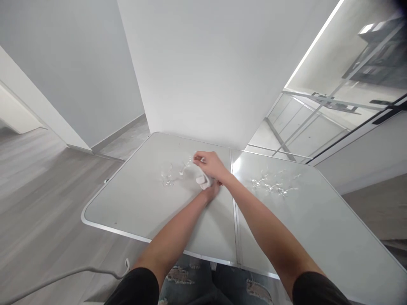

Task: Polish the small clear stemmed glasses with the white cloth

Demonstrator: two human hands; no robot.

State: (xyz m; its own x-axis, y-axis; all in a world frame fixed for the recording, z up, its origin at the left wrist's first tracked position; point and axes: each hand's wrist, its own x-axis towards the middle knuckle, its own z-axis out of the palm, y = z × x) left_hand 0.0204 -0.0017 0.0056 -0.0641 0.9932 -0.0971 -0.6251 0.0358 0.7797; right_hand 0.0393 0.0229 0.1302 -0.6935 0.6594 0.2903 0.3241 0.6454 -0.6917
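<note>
Hands, one pair, bare, over the centre of the counter (133, 203). Right hand (211, 163): fingers curled, thumb and fingertips close together; whether they pinch anything cannot be told. Left hand (214, 189): at 6 o'clock from the right, partly hidden, against a white cloth (201, 181); its grip cannot be told. Clear glass-like piece (168, 182): at 9 o'clock from the cloth. Clear cluster (271, 187): at 3 o'clock, well apart.

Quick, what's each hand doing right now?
Left hand: closed on a white cloth, partly hidden.
Right hand: pinched closed; whether it holds anything is unclear.
</note>
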